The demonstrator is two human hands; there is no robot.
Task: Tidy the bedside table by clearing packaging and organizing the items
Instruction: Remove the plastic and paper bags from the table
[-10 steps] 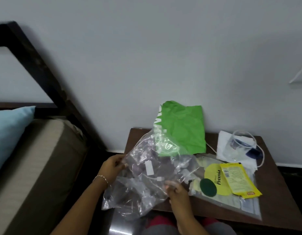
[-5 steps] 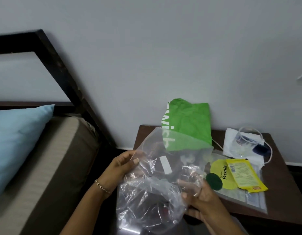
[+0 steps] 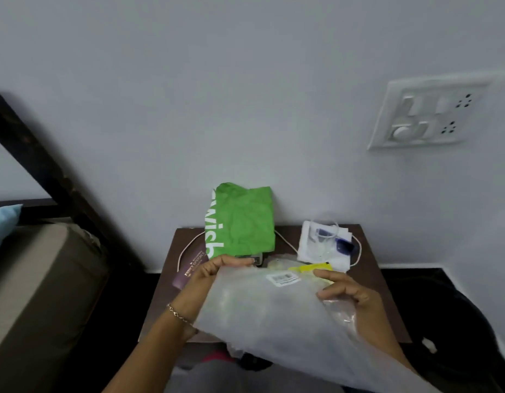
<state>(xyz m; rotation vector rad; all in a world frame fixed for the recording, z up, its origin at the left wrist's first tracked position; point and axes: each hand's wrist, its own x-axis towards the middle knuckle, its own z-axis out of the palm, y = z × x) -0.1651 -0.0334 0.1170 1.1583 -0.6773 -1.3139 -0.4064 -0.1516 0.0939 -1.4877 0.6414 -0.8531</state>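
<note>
A large clear plastic bag [image 3: 268, 316] with a white barcode label is spread flat between my hands above the brown bedside table [image 3: 376, 282]. My left hand [image 3: 214, 272] pinches its top left corner. My right hand [image 3: 345, 290] grips its right edge, with more crumpled clear plastic under the palm. The bag hides most of the table's front. A yellow sachet [image 3: 308, 268] peeks out just behind the bag's top edge. A crumpled green bag [image 3: 242, 222] with white lettering stands at the back against the wall.
A purple booklet [image 3: 189, 269] and a white cable [image 3: 189, 245] lie on the table's left. A clear plastic cup [image 3: 322, 236] on white paper sits back right beside a dark blue item [image 3: 343, 246]. The bed [image 3: 41, 279] is on the left, a switch panel [image 3: 427, 114] on the wall.
The crumpled clear bag has been pulled out flat between my hands and raised over the table's front. The view tilted up, bringing the wall switch panel in.
</note>
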